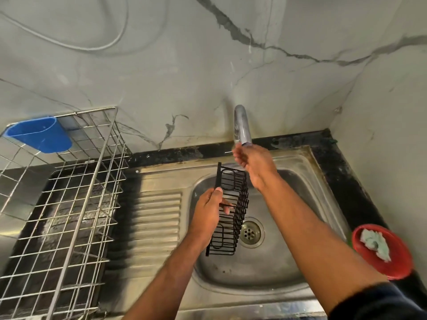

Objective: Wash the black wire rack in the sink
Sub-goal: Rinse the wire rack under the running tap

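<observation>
Head view: we are gripping the black wire rack (231, 211) with our left hand (208, 215), holding it upright over the stainless steel sink (265, 269). Our right hand (251, 167) is reaching under the curved chrome tap (241, 125), fingers relaxed and holding nothing.

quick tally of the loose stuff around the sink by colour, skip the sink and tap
black: 1, the wire rack, gripped by the left hand
blue: 1, the plastic cup
red: 1, the bowl
silver: 1, the dish drainer
pale green: 1, the cloth in the bowl
total: 5
</observation>
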